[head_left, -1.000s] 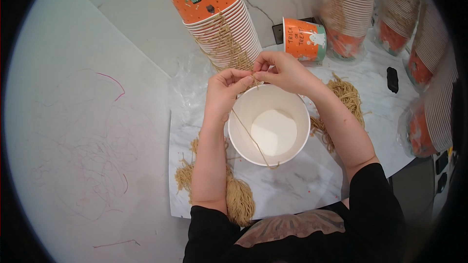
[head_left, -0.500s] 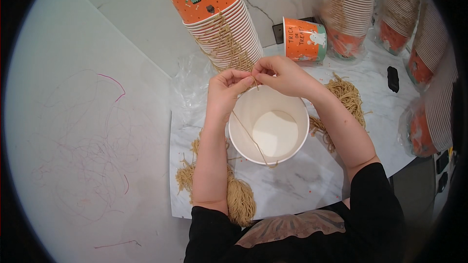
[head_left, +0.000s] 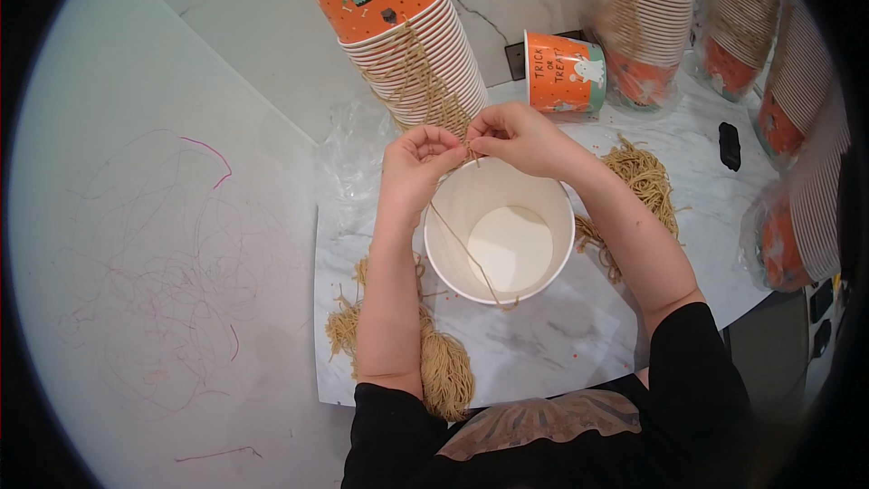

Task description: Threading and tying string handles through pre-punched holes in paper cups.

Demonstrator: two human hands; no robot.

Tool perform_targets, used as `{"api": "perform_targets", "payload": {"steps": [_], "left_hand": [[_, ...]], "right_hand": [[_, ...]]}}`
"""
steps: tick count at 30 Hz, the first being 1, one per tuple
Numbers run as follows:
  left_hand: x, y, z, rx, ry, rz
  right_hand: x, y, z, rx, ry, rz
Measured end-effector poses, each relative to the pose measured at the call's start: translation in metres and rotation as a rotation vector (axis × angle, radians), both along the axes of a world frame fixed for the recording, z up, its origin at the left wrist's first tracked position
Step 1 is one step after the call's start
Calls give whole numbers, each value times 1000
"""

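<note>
The white bucket (head_left: pixel 514 246) sits mouth up just below both hands, its pale inside facing the camera and the far part of its rim right under the fingers. A tan cord (head_left: pixel 471 256) comes from beneath the left hand (head_left: pixel 414 167), slants over the bucket's mouth and ends at the near rim, closer to the body than the hands. The left hand pinches the tan cord between thumb and forefinger at the far rim. The right hand (head_left: pixel 520 138) meets it there, thumb and fingertips also closed on the cord; the exact hold is too small to make out.

Directly beyond the left hand stands a tall stack of nested buckets (head_left: pixel 412 59), with looped tan cord along its side. Crumpled clear plastic (head_left: pixel 353 149) lies to the left of that hand. Beyond the right hand, a single orange bucket (head_left: pixel 566 77) lies on its side. To the right of the right hand, past the wrist, is a cord pile (head_left: pixel 644 179); a cord bundle (head_left: pixel 446 373) rests beside the left forearm, nearer the body. Farther right of the right hand are a small black object (head_left: pixel 730 147) and plastic-wrapped bucket stacks (head_left: pixel 647 23).
</note>
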State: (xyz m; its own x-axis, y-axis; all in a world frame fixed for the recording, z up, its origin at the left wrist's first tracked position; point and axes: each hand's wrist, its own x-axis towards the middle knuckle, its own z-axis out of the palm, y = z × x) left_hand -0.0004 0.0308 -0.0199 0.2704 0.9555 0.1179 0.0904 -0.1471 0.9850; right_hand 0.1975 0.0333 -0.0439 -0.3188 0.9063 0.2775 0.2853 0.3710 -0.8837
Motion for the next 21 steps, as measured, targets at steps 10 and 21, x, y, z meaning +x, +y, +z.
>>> {"api": "perform_targets", "payload": {"steps": [10,21], "left_hand": [[-8,4,-6,18,154,-42],[-7,1,-2,-17,96,-90]], "right_hand": [[-1,-2,1,-42,42,-5],[-8,-18,15,146,-106,-138]]}}
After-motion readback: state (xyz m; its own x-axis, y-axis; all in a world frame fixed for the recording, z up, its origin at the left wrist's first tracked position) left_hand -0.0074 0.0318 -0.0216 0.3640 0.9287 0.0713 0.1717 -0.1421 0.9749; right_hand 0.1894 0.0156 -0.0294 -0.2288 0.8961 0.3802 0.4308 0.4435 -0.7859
